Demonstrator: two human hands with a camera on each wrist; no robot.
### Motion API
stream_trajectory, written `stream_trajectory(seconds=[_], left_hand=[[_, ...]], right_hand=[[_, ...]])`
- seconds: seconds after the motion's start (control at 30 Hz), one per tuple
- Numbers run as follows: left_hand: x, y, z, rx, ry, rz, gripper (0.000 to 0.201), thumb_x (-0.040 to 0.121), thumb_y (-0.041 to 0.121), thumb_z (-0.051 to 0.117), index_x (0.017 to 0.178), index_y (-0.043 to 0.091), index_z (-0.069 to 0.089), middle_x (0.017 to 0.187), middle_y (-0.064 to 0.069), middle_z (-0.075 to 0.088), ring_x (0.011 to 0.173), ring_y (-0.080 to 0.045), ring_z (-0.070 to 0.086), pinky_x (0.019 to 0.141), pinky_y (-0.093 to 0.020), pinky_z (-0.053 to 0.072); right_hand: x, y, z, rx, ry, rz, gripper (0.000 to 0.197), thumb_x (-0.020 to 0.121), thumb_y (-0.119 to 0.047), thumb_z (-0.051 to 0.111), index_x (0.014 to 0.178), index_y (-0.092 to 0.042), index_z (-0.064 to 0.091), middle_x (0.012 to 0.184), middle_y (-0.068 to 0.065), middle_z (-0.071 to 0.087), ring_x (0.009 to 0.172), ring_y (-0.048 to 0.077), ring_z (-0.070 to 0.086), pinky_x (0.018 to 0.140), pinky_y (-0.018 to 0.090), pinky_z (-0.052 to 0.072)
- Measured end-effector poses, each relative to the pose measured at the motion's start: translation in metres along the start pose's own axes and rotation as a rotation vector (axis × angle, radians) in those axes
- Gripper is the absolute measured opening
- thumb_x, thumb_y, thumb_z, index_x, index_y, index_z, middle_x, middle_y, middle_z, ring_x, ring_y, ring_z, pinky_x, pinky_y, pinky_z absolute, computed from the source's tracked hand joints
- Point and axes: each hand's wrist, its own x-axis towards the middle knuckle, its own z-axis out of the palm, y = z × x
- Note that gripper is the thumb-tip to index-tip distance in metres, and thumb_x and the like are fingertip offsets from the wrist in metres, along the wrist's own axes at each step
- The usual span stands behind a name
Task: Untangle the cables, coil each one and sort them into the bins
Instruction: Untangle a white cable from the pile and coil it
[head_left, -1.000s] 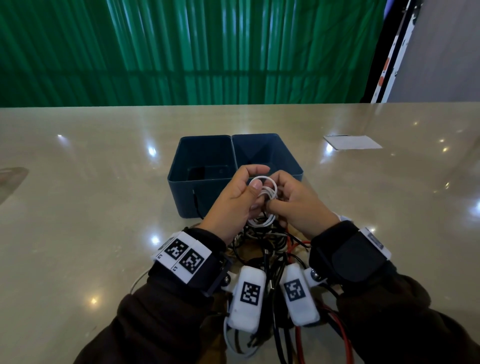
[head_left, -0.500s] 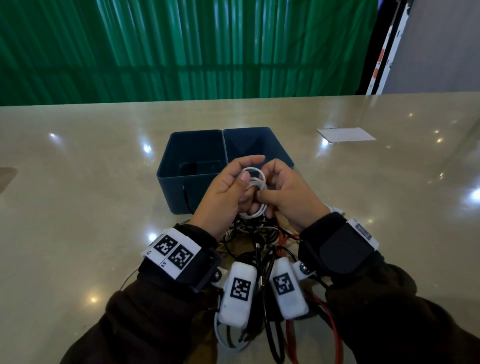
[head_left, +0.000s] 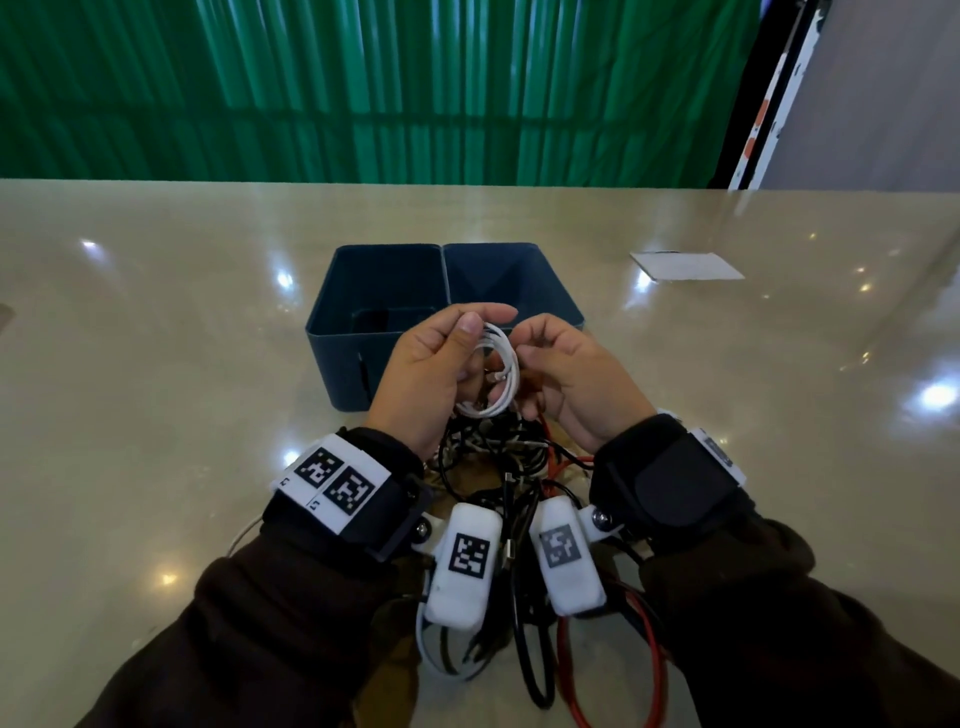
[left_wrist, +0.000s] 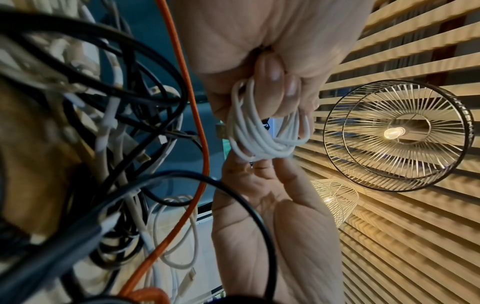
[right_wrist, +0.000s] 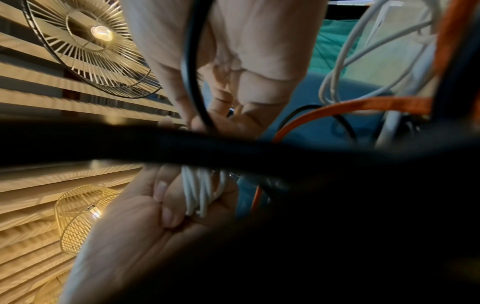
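A small coil of white cable (head_left: 506, 384) hangs between my two hands, just in front of two dark blue bins (head_left: 332, 343) that stand side by side. My left hand (head_left: 478, 325) pinches the top of the coil with thumb and forefinger. My right hand (head_left: 524, 358) has its fingers curled round the coil's right side. In the left wrist view the coil (left_wrist: 259, 142) shows several loops with a plug at its left. The right wrist view shows the coil (right_wrist: 200, 191) lying across my right fingers (right_wrist: 168, 207); a black cable blocks much of that view.
Under my wrists lies a tangle (head_left: 498, 457) of black, white and orange cables; an orange cable (head_left: 657, 670) trails toward me. The left bin (head_left: 374, 280) holds something dark. A white card (head_left: 685, 266) lies at the back right of the glossy beige table (head_left: 156, 364).
My hands have parted slightly, so more of the white coil shows between them. My right thumb has come off the coil's front. The coil still hangs in front of the bins.
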Motion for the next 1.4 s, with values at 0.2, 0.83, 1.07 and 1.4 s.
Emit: stream_trajectory(seconds=[0.2,0.83,1.07,1.4], left_hand=[[0.001,-0.002,-0.004,0.048,0.077,-0.004,0.029,0.101,0.016,0.037,0.093,0.012,0.065,0.048,0.013,0.035,0.043,-0.005,0.024,0.043,-0.018,0.023],[-0.001,-0.001,-0.001,0.046,-0.048,-0.036,0.028,0.1,0.015,0.036,0.097,0.007,0.063,0.049,0.011,0.039,0.044,-0.001,0.033,0.047,-0.012,0.035],[-0.003,-0.003,-0.001,0.134,-0.047,-0.01,0.026,0.094,0.027,0.045,0.093,0.015,0.068,0.062,0.0,0.054,0.05,-0.006,0.045,0.055,-0.024,0.041],[-0.004,0.006,0.004,0.034,-0.076,0.038,0.027,0.101,0.01,0.031,0.099,0.004,0.058,0.052,0.011,0.058,0.045,0.001,0.052,0.051,-0.014,0.047]], right_hand=[[-0.001,0.0,0.001,-0.018,-0.057,0.034,0.013,0.097,-0.009,0.041,0.087,-0.012,0.048,0.076,0.007,0.054,0.063,0.015,0.056,0.052,0.023,0.047],[0.002,0.005,-0.005,-0.388,-0.124,-0.087,0.033,0.095,-0.006,0.05,0.123,-0.022,0.053,0.094,0.013,0.063,0.075,0.012,0.059,0.054,0.021,0.05],[0.001,0.005,-0.007,-0.285,-0.101,-0.025,0.032,0.091,0.001,0.054,0.118,-0.014,0.057,0.094,0.016,0.065,0.074,0.015,0.062,0.046,0.019,0.047],[0.004,0.006,-0.011,0.009,-0.078,-0.024,0.01,0.084,-0.004,0.058,0.092,-0.006,0.061,0.073,0.007,0.058,0.056,0.008,0.053,0.045,0.016,0.043]])
